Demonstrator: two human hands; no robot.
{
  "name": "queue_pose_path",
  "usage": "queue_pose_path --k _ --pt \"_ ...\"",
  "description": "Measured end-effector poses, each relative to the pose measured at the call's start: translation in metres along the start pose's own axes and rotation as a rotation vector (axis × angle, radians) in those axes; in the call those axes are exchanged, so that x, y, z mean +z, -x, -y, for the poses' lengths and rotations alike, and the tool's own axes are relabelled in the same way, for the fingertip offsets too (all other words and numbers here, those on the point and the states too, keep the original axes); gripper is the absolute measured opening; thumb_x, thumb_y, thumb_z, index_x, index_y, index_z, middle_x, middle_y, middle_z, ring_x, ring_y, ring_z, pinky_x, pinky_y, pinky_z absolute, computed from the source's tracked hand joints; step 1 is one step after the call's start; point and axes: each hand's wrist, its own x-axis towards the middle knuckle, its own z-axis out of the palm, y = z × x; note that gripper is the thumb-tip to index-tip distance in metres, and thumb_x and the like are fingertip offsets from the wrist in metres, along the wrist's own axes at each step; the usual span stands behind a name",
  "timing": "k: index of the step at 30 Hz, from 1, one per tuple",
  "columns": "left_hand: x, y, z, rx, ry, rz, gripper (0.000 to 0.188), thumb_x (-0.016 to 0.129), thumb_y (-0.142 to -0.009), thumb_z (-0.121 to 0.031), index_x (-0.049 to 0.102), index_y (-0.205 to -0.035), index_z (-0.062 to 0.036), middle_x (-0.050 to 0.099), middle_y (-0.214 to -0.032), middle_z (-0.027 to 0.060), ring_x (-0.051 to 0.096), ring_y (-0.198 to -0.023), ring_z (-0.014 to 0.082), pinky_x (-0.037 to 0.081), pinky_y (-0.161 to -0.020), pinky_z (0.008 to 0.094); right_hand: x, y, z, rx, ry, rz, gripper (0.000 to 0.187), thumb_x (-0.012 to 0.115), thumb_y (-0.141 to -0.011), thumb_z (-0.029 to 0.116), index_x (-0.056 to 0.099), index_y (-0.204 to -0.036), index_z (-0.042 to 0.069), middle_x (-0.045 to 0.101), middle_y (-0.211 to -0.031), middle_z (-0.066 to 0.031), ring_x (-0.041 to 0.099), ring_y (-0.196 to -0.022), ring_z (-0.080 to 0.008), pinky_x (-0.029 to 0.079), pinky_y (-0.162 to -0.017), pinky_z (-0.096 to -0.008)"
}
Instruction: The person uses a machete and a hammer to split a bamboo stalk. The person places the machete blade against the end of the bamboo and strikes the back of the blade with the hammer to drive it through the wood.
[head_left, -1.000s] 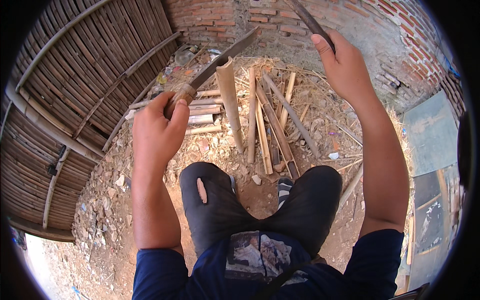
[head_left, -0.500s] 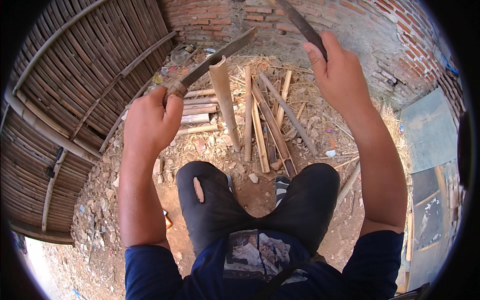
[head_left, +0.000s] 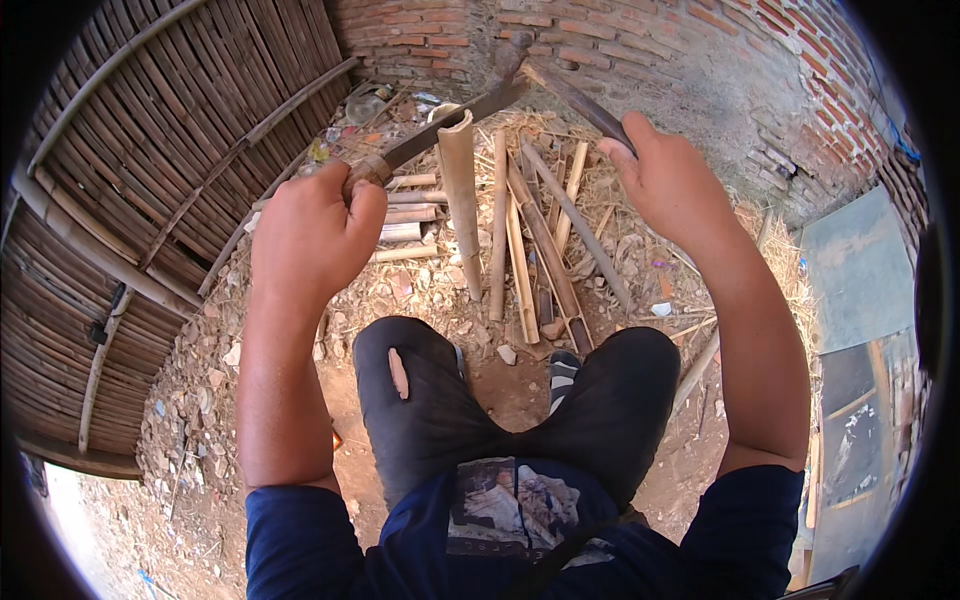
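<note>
My left hand [head_left: 315, 225] is closed round the wooden handle of a machete [head_left: 415, 143], its dark blade slanting up to the right. The blade lies across the top end of an upright bamboo piece [head_left: 460, 200], with bamboo showing on both sides of it, so it seems set into the end. My right hand [head_left: 665, 175] grips the handle of a hammer [head_left: 575, 98]. The hammer's dark head is at the blade's back near the tip; whether they touch I cannot tell. No hand is on the bamboo, whose foot stands on the ground.
Split bamboo lengths [head_left: 545, 250] lie just right of the upright piece. Shorter bamboo pieces [head_left: 405, 215] are stacked to its left. Rubble and straw cover the ground. A bamboo-slat wall [head_left: 190, 130] rises at left, a brick wall [head_left: 590, 50] behind, grey panels [head_left: 858, 265] at right.
The hammer has come down and left, from raised to the machete's back. The machete and the bamboo top have shifted slightly right, and the blade sits lower at the bamboo's end.
</note>
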Motion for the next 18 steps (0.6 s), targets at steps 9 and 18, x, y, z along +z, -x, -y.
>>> queue_pose_path --k 9,18 --pt "-0.005 -0.001 0.004 -0.037 -0.047 0.026 0.040 0.052 -0.086 -0.033 0.068 -0.081 0.0030 0.065 -0.074 0.0278 0.066 -0.076 0.0466 0.052 -0.072 0.0536 -0.019 -0.013 -0.001 0.021 -0.239 -0.156 0.048 0.049 -0.106 0.050 0.057 -0.109 0.003 0.061 -0.068 -0.0165 0.063 -0.062 -0.0370 0.048 -0.059 -0.0477" --pt "-0.001 0.000 0.003 -0.045 -0.075 0.023 0.040 0.051 -0.086 -0.033 0.068 -0.082 0.0030 0.066 -0.077 0.0281 0.066 -0.079 0.0472 0.053 -0.076 0.0536 -0.008 -0.015 -0.001 0.003 -0.157 0.043 0.046 0.049 -0.107 0.048 0.061 -0.106 0.004 0.060 -0.067 -0.0134 0.060 -0.059 -0.0300 0.046 -0.057 -0.0436"
